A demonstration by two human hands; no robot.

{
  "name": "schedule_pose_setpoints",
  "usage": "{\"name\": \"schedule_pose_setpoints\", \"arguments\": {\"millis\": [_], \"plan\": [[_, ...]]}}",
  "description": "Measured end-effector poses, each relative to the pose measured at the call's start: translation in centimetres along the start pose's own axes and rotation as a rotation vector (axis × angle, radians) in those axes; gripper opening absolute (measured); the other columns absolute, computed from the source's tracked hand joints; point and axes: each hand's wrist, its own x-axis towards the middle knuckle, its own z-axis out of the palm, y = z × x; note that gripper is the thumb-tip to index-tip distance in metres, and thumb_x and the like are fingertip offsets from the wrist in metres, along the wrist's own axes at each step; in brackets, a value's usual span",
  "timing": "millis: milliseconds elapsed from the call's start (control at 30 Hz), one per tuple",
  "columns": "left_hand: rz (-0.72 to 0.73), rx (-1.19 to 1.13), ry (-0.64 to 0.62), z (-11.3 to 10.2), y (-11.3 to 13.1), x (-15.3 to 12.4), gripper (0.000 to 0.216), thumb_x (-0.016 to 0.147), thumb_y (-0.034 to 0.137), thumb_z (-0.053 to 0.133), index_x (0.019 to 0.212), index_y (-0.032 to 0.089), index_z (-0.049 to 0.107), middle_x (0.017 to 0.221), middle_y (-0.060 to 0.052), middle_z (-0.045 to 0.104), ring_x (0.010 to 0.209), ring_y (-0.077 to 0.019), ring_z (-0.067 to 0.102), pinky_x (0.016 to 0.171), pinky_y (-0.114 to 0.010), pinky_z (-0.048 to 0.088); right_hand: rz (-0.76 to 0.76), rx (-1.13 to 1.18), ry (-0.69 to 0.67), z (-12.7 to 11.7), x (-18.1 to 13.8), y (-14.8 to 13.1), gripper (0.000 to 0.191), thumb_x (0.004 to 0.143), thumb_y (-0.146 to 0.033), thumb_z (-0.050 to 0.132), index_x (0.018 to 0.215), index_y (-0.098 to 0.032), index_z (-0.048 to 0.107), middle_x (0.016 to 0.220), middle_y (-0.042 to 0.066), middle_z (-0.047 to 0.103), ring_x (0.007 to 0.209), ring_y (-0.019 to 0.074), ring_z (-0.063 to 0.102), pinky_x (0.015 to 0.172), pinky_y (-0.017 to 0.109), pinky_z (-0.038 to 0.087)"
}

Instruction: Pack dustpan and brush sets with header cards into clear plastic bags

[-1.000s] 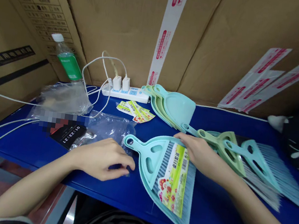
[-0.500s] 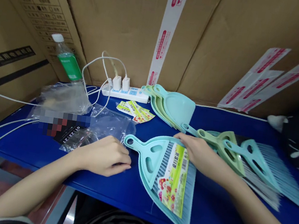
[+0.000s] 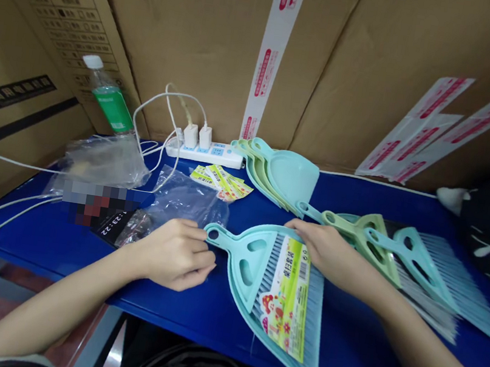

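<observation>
A light-blue dustpan and brush set (image 3: 250,298), the brush nested in the pan, lies tilted at the table's front with its handle to the left. Across the bristles runs a yellow-green printed label (image 3: 292,304). My right hand (image 3: 321,247) grips the set's far edge, thumb and fingers partly hidden. My left hand (image 3: 183,255) is closed with curled fingers right beside the handle's end; what it holds, if anything, I cannot make out. Behind that hand lies a crumpled clear plastic bag (image 3: 187,199).
Stacked dustpans (image 3: 294,175) stand at the back, several loose brushes (image 3: 421,265) at the right. Folded labels (image 3: 222,181), a white power strip (image 3: 219,155) with cables, a bottle (image 3: 112,102) and a phone-like dark screen (image 3: 113,224) lie around. Cardboard (image 3: 220,39) walls the back.
The dustpan set's wide end has shifted slightly right and toward me. My left hand has risen a little against the handle end, and the clear bag behind it has moved slightly.
</observation>
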Motion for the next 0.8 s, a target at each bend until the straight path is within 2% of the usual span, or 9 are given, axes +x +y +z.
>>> {"name": "schedule_pose_setpoints", "arguments": {"millis": [200,467,700,800], "plan": [[0.107,-0.094,0.032,0.8,0.8,0.1,0.032,0.088,0.017,0.043,0.057,0.019,0.051,0.047,0.003,0.046,0.049,-0.0124,0.041,0.048,-0.029,0.031,-0.001,-0.03,-0.085,0.0,-0.2,-0.5,0.022,0.082,-0.012,0.037,0.085,-0.023,0.056,0.084,0.003,0.072,0.075,0.0187,0.068,0.065,0.027,0.047],[0.17,-0.152,0.063,1.5,1.1,0.1,0.027,0.083,0.017,0.046,0.057,0.02,0.049,0.047,0.003,0.043,0.048,-0.0132,0.039,0.047,-0.03,0.032,0.018,-0.126,-0.049,0.0,-0.3,-1.3,0.022,0.081,-0.013,0.038,0.089,-0.022,0.057,0.08,0.003,0.072,0.073,0.0207,0.068,0.062,0.029,0.045],[0.179,-0.237,0.099,1.6,1.5,0.4,0.029,0.08,0.014,0.043,0.052,0.02,0.046,0.046,0.003,0.042,0.046,-0.0126,0.039,0.047,-0.03,0.032,-0.053,0.039,0.045,0.9,0.1,-1.0,0.03,0.091,-0.023,0.028,0.091,-0.024,0.059,0.076,0.002,0.07,0.064,0.0181,0.065,0.062,0.029,0.047],[0.168,-0.269,0.11,1.5,1.5,0.5,0.029,0.081,0.014,0.042,0.052,0.02,0.047,0.047,0.002,0.044,0.047,-0.0123,0.04,0.047,-0.03,0.031,-0.035,0.114,0.043,1.2,0.3,-0.7,0.033,0.092,-0.027,0.028,0.093,-0.023,0.06,0.081,0.003,0.071,0.069,0.0185,0.065,0.066,0.031,0.049]]}}
